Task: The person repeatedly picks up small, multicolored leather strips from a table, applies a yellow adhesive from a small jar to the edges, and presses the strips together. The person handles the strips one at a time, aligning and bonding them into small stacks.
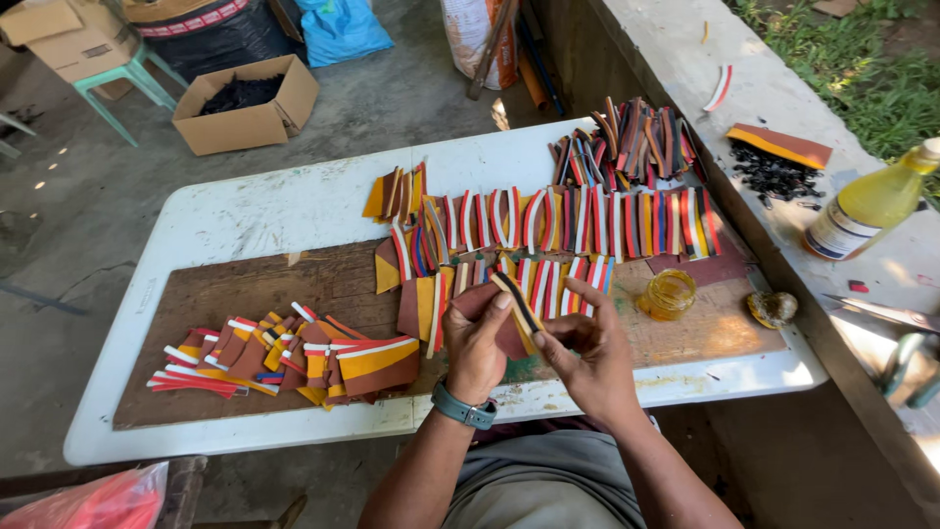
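Note:
My left hand and my right hand meet over the near edge of a white table, both pinching one thin curved strip, dark with a yellow layer. A brown curved piece sits under my left fingers. Rows of striped curved strips in red, white, yellow and brown lie just beyond my hands on a brown board. A heap of similar pieces lies to the left.
A small open jar of yellow glue stands right of my hands, a round lump beside it. A yellow bottle and black crumbs sit on the concrete ledge. A cardboard box rests on the floor.

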